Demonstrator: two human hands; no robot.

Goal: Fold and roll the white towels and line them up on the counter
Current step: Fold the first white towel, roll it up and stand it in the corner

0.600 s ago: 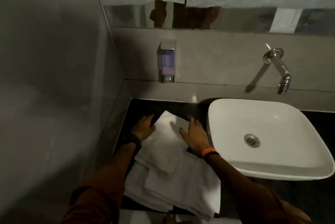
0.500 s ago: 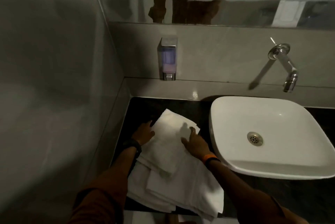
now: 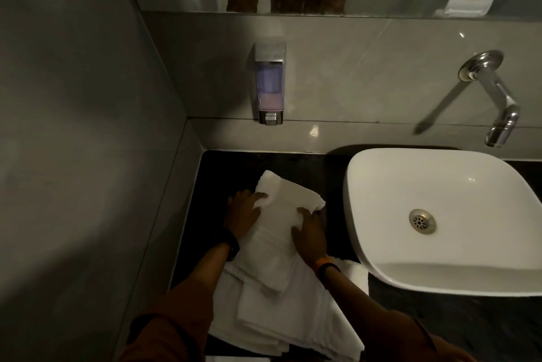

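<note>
A folded white towel (image 3: 278, 215) lies lengthwise on the black counter (image 3: 223, 168), its near end on a pile of other white towels (image 3: 281, 320). My left hand (image 3: 243, 212) grips the towel's left edge near the far end, fingers curled onto the cloth. My right hand (image 3: 308, 232) presses on its right edge, thumb on top and fingers over the far right corner, which is bunched up. A dark band is on my left wrist, an orange one on my right.
A white basin (image 3: 381, 244) stands close to the right of the towels. Above it is a chrome wall tap (image 3: 498, 103). A soap dispenser (image 3: 269, 83) hangs on the back wall. A grey side wall (image 3: 88, 156) closes the counter on the left.
Both hands have slid toward me along the towel's sides and closed on its edges. The far right corner is now bunched. The camera has tilted down.
</note>
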